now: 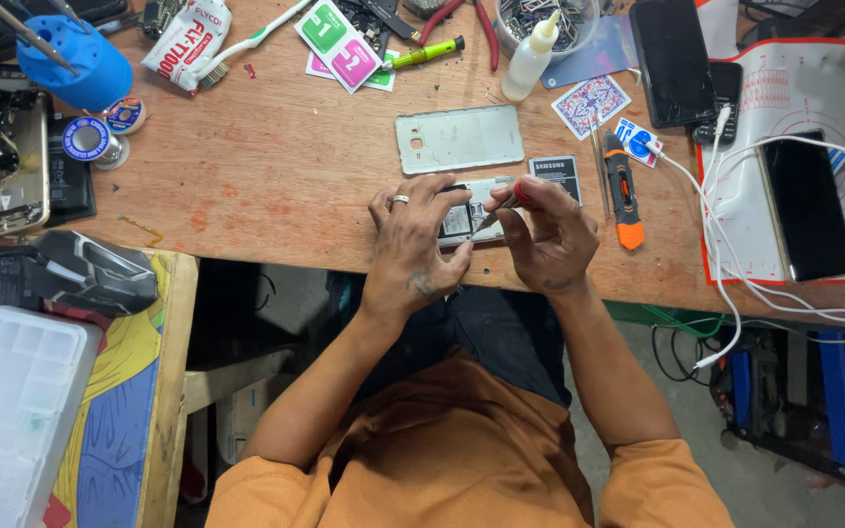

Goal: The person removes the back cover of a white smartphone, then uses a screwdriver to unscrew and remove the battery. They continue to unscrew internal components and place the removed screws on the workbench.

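Down at the near edge of the wooden worktop [276, 176], both hands meet over an opened phone [464, 217] — most of it is hidden under the fingers, so only a pale strip of its inside shows. The left hand [413, 244], with a ring on one finger, closes around the phone's left side. The right hand [548, 235] pinches a thin tool with a red handle [512, 198]; its tip points into the phone, though just where it touches is too small to make out. A grey back cover [459, 138] lies just beyond the phone, and a dark battery [555, 177] sits just beside the right hand's fingers. An orange screwdriver [621, 192] rests near the right hand — apart from it. Two dark phones [807, 205] lie on a mat at the right, one partly cut off by the top edge.
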